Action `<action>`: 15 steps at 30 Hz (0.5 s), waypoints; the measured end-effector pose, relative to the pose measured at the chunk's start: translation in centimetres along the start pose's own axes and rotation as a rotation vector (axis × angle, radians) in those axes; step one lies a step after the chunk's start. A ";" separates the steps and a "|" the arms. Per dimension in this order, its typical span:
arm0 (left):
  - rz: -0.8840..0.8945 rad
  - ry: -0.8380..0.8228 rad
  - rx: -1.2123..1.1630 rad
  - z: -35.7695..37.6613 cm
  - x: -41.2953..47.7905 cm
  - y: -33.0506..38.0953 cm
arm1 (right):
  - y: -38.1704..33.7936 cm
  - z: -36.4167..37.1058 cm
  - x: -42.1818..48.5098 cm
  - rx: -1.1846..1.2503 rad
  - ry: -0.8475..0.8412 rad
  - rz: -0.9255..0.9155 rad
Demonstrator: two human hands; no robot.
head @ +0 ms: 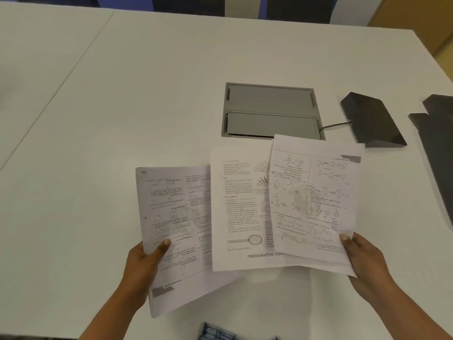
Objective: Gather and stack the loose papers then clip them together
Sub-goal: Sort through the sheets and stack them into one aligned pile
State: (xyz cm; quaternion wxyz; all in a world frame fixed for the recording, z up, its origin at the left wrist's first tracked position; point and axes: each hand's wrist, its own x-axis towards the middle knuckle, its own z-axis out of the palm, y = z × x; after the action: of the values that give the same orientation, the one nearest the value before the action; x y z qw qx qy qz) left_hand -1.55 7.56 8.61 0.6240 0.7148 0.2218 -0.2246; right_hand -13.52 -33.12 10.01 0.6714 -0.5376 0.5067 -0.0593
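While the left hand (143, 262) pinches the left sheet (171, 212) at lower left, thumb on top and the other fingers hidden beneath, the right hand (366, 262) clamps the right sheet (316, 192) at lower right the same way. Between them the middle sheet (235, 217) overlaps the left one and tucks under the right, fanned above the white table (122, 94). Gathering looks nearly done. Squaring the stack and clipping remain, and no clip is in view.

A white worktop (122, 94) with a seam (61, 77) at left holds a grey recessed cable hatch (269, 111); a dark wedge-shaped box (372, 119) sits beside it, its cable (335, 125) entering the hatch. Wood-toned panelling (421, 13) shows top right
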 end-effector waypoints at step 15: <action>0.103 -0.203 -0.199 4.9 -3.9 5.7 | -1.1 5.7 -5.2 -0.122 -0.495 -0.111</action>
State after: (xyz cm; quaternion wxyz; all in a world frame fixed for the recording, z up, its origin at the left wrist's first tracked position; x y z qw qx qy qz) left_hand -1.43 1.82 14.87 0.7217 0.6335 0.1419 -0.2402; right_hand -11.25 -26.60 13.59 0.7369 -0.6023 0.2993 0.0682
